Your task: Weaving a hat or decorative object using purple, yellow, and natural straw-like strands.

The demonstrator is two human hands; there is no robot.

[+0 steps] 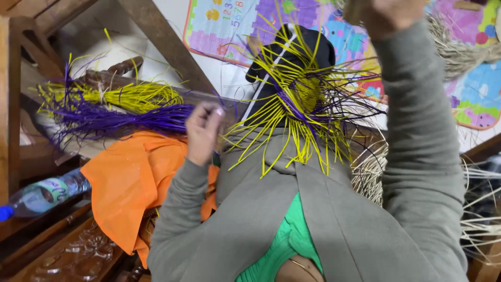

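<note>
Mostly the frame is filled by the person's own grey jacket (pixel 313 230), with a green top showing at the open front. Beyond it an orange cloth (pixel 130 183) lies crumpled over a carved wooden surface (pixel 68 256), and a plastic bottle (pixel 42 196) rests on its side at the left edge. Further back, a bundle of yellow and purple strands (pixel 115 107) lies across the wood, its long axis running left to right, loose tips fanning toward the left. Colourful foam floor mats (pixel 229 23) cover the ground beyond, and pale natural fibre work (pixel 373 172) sits at the right.

The woven piece (pixel 305 94) sits in the middle of the view over a dark form, just past the jacket's collar. Only a small, tight yellow-and-purple centre is plaited; most of each strand is unwoven, so the work looks early, with nearly all the body left. The free strands radiate outward, the longest yellow ones pointing down toward the wearer.

The left hand (pixel 204 130) is pinched shut on what seems to be a thin strand, though it is too fine to confirm. The right hand (pixel 391 14) is raised at the top edge, fist clenched on something partly out of frame, perhaps strand ends.
</note>
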